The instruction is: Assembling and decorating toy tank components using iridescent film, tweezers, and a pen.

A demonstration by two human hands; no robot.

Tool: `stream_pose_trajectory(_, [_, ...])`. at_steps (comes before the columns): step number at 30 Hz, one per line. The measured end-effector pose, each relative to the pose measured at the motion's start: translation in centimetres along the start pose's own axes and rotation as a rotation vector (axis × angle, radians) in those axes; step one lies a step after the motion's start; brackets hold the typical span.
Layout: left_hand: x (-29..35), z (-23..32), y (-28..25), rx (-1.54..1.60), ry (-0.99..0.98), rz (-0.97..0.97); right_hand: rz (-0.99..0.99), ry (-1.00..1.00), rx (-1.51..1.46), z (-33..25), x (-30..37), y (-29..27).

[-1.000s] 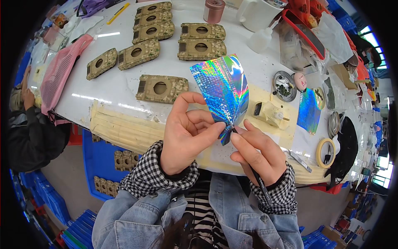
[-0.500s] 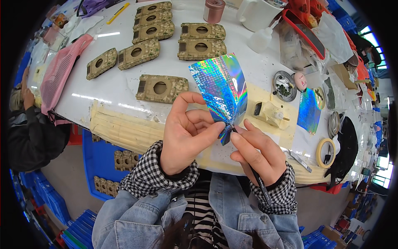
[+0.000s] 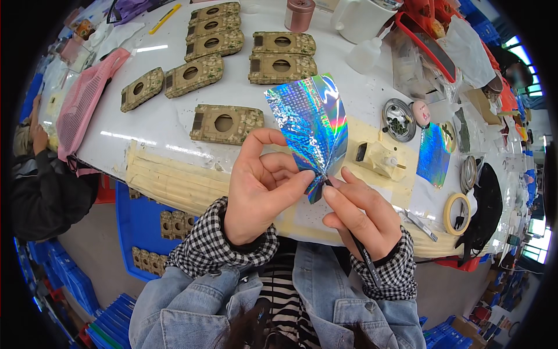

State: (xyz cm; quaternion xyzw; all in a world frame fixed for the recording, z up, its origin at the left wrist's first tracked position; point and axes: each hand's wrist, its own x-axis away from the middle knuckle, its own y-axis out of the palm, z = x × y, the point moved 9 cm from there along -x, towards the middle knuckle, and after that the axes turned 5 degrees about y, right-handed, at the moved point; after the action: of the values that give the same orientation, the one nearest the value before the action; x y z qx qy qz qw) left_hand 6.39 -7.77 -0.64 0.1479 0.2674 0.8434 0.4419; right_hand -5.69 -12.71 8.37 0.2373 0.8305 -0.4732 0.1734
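My left hand (image 3: 258,183) is closed, pinching the gathered lower end of a shiny holographic foil sheet (image 3: 311,119) between thumb and fingers. The sheet fans out upward from that pinch. My right hand (image 3: 363,215) is closed round a slim black tool (image 3: 366,259) that looks like tweezers, its tip meeting the foil at the pinch. Just beyond my left hand lies a camouflaged model tank hull (image 3: 226,123) with a round hole in its top. A cream-coloured model part (image 3: 381,160) sits beyond my right hand.
More camouflaged hulls (image 3: 282,68) stand at the back. To the right are another foil sheet (image 3: 434,154), a round metal dish (image 3: 399,120), tape (image 3: 457,214), metal tweezers (image 3: 421,225) and a phone (image 3: 426,46). A blue tray (image 3: 131,232) holds hulls below left. Another person (image 3: 49,192) sits left.
The foil sheet has tilted slightly, so its colours and reflections have shifted. Both hands keep nearly the same place and grip.
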Motion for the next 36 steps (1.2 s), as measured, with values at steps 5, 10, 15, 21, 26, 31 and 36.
stream_pose_trajectory(5, [-0.03,0.27,0.22,0.016,0.018,-0.005,-0.003,0.005,-0.007,0.03,-0.01,0.05])
stream_pose_trajectory(10, [0.02,0.34,0.32,0.012,0.024,-0.002,-0.009,0.022,-0.014,0.08,0.0,0.12])
stream_pose_trajectory(15, [0.01,0.26,0.26,-0.001,0.016,-0.008,-0.001,0.014,-0.007,0.06,-0.04,0.09])
stream_pose_trajectory(21, [0.07,0.13,-0.03,-0.016,0.017,0.02,-0.014,0.02,-0.01,0.06,-0.02,0.11])
stream_pose_trajectory(26, [0.01,-0.11,-0.39,-0.012,-0.014,0.054,-0.019,0.012,-0.009,-0.07,-0.04,0.31])
stream_pose_trajectory(31, [-0.11,-0.16,-0.37,-0.024,-0.009,0.059,-0.012,0.006,0.016,-0.01,0.06,0.51])
stream_pose_trajectory(36, [0.04,0.08,-0.37,-0.045,0.03,0.045,-0.016,0.011,0.009,-0.16,-0.05,0.49])
